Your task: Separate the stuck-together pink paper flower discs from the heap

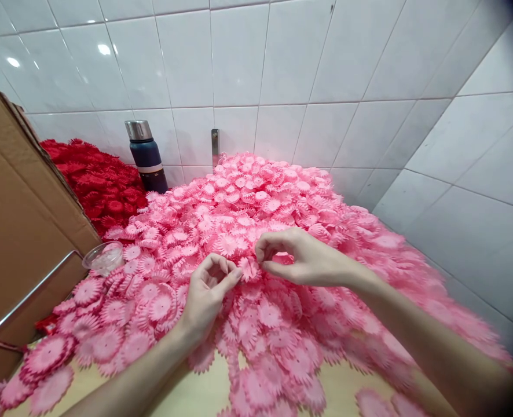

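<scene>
A deep heap of pink scalloped flower discs with small centre holes spreads under and around both hands. My left hand is closed, thumb and index finger pinched at the edge of one pink flower disc that looks slightly folded. Just right of that disc, my right hand curls with thumb and index fingertip close together. Anything between those right fingertips is too small to make out. The two hands are apart, with the disc in the gap between them.
A dark blue bottle with a steel cap stands behind the heap. Red discs pile up at back left beside a cardboard box. A small clear plastic cup and a bent metal rod are on the left. White tiled walls enclose the yellowish table.
</scene>
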